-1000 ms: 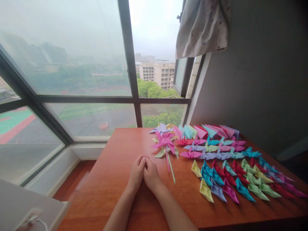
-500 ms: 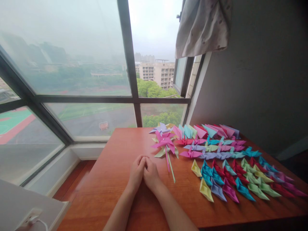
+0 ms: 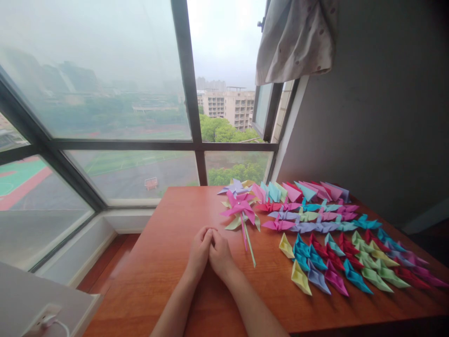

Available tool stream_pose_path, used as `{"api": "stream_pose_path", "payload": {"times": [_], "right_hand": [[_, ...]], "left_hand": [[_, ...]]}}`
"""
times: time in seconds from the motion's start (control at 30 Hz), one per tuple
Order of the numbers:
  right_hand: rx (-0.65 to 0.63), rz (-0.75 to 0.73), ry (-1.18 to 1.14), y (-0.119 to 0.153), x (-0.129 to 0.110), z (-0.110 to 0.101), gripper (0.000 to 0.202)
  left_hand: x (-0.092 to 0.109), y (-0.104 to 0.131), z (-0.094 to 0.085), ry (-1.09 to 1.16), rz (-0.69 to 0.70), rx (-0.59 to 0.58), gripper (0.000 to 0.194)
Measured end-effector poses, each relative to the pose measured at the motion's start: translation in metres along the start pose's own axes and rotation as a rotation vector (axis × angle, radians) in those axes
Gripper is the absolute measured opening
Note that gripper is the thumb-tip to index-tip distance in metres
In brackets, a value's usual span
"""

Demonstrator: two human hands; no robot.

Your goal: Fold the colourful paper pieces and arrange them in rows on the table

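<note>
My left hand (image 3: 200, 250) and my right hand (image 3: 219, 252) rest together on the wooden table (image 3: 154, 281), thumbs side by side and fingers folded in against each other. Both are closed, and no object shows in them. Most of the fingers are hidden behind the backs of the hands. Just beyond my right hand lie several paper pinwheels, a pink pinwheel (image 3: 240, 206) on top and a lilac pinwheel (image 3: 235, 187) behind it. Their thin pink and green sticks point back toward me. Closest of the folded boats is a yellow paper boat (image 3: 300, 278).
Rows of colourful paper boats (image 3: 352, 276) and paper cranes (image 3: 308, 227) cover the table's right side, with folded paper planes (image 3: 312, 191) along the back. Large windows (image 3: 133, 93) stand beyond the table. A curtain (image 3: 296, 42) hangs at upper right. A plugged socket (image 3: 45, 320) is at lower left.
</note>
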State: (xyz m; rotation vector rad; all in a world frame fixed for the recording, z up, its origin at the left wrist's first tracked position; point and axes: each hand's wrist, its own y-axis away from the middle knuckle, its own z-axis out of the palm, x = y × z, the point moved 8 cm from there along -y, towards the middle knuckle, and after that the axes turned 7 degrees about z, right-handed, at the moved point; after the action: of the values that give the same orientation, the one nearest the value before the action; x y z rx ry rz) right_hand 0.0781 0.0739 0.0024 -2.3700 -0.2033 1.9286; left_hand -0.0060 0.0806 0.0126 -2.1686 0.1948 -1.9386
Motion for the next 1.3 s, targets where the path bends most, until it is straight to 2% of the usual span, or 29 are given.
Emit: {"api": "stream_pose_path", "payload": {"times": [1.3], "right_hand": [[-0.001,-0.008,-0.008,0.0,-0.0008,-0.0004,0.021]], "left_hand": [[-0.0008,0.0006,-0.0004,0.014,-0.008,0.014,0.027]]}}
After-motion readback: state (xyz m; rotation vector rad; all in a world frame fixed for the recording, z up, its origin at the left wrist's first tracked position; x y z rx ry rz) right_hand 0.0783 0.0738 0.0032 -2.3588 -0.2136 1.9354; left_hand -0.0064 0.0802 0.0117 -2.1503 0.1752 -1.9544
